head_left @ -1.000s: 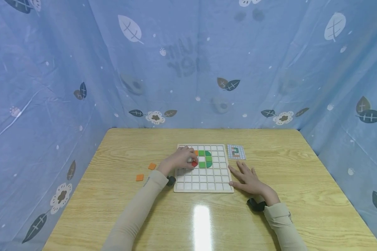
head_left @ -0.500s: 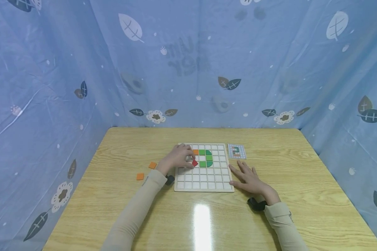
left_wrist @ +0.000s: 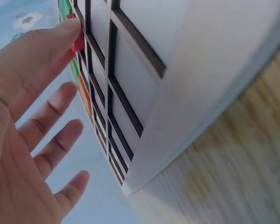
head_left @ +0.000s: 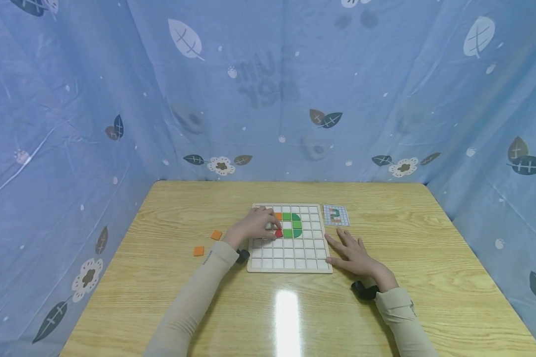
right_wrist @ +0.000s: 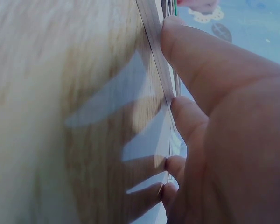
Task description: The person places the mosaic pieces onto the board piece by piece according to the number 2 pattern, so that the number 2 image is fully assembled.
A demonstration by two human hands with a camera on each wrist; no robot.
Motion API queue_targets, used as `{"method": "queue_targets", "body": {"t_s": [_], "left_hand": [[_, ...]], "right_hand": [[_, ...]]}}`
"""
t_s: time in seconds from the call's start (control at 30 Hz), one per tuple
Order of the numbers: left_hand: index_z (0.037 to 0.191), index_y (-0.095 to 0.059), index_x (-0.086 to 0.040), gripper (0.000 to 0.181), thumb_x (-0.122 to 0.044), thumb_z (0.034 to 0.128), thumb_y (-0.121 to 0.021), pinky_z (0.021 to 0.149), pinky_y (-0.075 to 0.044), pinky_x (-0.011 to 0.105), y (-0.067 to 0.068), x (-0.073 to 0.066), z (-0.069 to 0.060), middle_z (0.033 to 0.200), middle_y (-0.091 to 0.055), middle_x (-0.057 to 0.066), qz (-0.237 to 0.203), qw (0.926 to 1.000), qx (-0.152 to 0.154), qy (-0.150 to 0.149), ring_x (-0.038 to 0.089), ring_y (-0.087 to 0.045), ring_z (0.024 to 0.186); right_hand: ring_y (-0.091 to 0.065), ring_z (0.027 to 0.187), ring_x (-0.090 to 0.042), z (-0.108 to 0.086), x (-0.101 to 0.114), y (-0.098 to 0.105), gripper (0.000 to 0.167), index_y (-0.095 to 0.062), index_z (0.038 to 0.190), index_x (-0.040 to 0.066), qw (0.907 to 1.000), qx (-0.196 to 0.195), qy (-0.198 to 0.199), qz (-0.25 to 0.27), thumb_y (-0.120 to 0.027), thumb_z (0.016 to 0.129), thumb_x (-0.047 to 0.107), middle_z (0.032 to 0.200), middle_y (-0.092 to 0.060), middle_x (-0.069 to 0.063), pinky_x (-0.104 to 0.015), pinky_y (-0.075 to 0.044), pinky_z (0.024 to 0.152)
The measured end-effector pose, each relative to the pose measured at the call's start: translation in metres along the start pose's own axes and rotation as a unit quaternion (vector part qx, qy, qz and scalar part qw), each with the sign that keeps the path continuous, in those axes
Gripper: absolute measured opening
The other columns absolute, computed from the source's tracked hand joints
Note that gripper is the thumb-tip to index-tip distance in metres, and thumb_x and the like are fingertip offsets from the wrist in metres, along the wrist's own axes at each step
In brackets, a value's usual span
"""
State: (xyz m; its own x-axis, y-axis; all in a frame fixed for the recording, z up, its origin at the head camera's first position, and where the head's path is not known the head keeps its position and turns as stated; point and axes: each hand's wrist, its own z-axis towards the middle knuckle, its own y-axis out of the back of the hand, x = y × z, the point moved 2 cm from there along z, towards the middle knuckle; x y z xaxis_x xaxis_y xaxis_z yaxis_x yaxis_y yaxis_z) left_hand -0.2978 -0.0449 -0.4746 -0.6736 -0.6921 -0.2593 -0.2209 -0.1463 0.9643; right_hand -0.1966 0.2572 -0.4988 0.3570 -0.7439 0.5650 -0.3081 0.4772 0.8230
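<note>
flat red tile (head_left: 279, 233) is straightening, left hand (head_left: 255, 224) pinching it; spread right hand (head_left: 356, 257) is touching white gridded board (head_left: 289, 253) at right edge, wood-grain table (head_left: 429, 233) surrounding, blue leaf-print curtain (head_left: 268, 99) hanging behind.

a curtained tabletop booth, blue leaf-print cloth (head_left: 268, 99) on three sides of a wood-grain table (head_left: 178, 208)

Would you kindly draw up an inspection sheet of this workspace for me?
Surface: wood-grain table with a bright reflection.
Job's things: gridded board bearing green tiles and an orange tile; red tile, seating unclear; picture card right of the board; two loose orange tiles left of it.
Clutter: nothing seen.
Hands: left hand pinches the red tile; right hand, fingers spread, at the board's right edge.
Cables: nothing seen.
Surroundings: blue leaf-print curtain.
</note>
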Motion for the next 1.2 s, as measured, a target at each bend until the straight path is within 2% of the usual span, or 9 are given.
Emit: {"method": "queue_targets", "body": {"t_s": [0.23, 0.7, 0.93, 1.2], "left_hand": [[0.106, -0.069, -0.030, 0.024, -0.034, 0.0825, -0.068, 0.098, -0.033, 0.047, 0.000, 0.000, -0.001, 0.103, -0.056, -0.007, -0.008, 0.9999, -0.003, -0.012, 0.015, -0.046, 0.099], [0.108, -0.068, -0.029, 0.024, -0.030, 0.0842, -0.067, 0.099, -0.032, 0.047, 0.004, -0.001, -0.005, 0.106, -0.056, -0.006, -0.018, 0.9998, 0.002, -0.002, 0.015, -0.044, 0.099], [0.108, -0.068, -0.027, 0.025, -0.032, 0.0829, -0.068, 0.099, -0.032, 0.048, 0.007, -0.001, -0.010, 0.108, -0.057, -0.004, -0.019, 0.9998, -0.011, -0.002, 0.017, -0.045, 0.102], [0.108, -0.069, -0.026, 0.026, -0.030, 0.0820, -0.069, 0.101, -0.030, 0.049, 0.009, 0.002, -0.021, 0.107, -0.057, -0.006, -0.018, 0.9991, -0.035, 0.015, 0.015, -0.044, 0.099]], "right_hand": [[0.000, 0.137, -0.048, 0.001, 0.000, -0.002, 0.068, -0.026, 0.147, 0.014, 1.0000, -0.003, 0.005, -0.002, -0.056, 0.091, 0.038, 0.151, -0.007, -0.026, -0.069, 0.007, 0.101], [0.000, 0.137, -0.049, 0.000, 0.002, 0.000, 0.067, -0.027, 0.147, 0.013, 1.0000, -0.004, 0.002, -0.002, -0.056, 0.091, 0.037, 0.151, -0.007, -0.026, -0.069, 0.006, 0.101], [-0.001, 0.137, -0.049, 0.000, 0.001, 0.000, 0.068, -0.026, 0.147, 0.012, 1.0000, -0.006, 0.002, -0.004, -0.055, 0.091, 0.038, 0.151, -0.008, -0.026, -0.070, 0.006, 0.100], [0.000, 0.137, -0.048, 0.001, 0.001, -0.001, 0.067, -0.029, 0.146, 0.012, 1.0000, -0.004, 0.000, -0.005, -0.056, 0.091, 0.039, 0.151, -0.008, -0.026, -0.069, 0.007, 0.101]]}}
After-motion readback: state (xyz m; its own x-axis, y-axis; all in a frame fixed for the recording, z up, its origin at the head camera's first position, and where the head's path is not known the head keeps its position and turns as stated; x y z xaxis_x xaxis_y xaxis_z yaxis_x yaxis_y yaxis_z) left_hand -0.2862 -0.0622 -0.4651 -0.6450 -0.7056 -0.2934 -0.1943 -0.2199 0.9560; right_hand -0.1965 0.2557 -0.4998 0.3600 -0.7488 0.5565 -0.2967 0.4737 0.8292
